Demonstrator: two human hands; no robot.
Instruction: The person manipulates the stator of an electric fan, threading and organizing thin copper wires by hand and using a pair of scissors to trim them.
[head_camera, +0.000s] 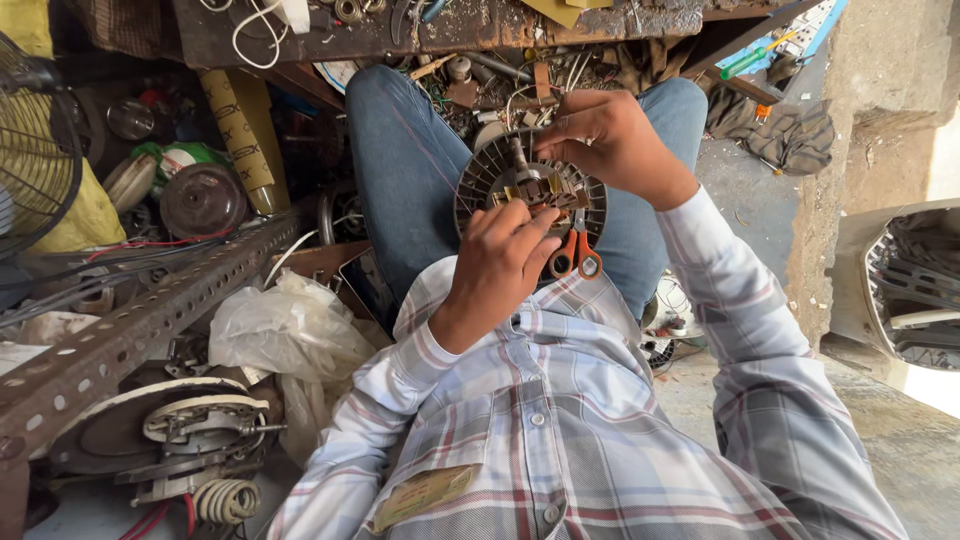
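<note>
On your left side, the clutter crowds close: a wire fan guard (35, 150) at the edge, a perforated angle bar (150, 315) slanting across, a crumpled plastic bag (285, 330) just beside your thigh, and motor parts with a coiled wire (225, 498) lower down. An elbow swung that way could snag the bar or knock something loose. In the middle, the round finned motor (530, 195) rests on your lap between your knees, shaft pointing up. Your left hand (500, 265) is curled over its near rim, fingertips pinched together on the central winding area; whether they hold a wire I cannot tell. Orange-handled scissors (577, 250) lie just beneath that hand against the motor, apparently loose, so they may slide off your leg if it shifts. Your right hand (610, 140) is cupped over the far rim, fingers bent down and gripping it. If that grip eases, the motor could tip off your lap; a finger slipping between the fins could get scraped.
</note>
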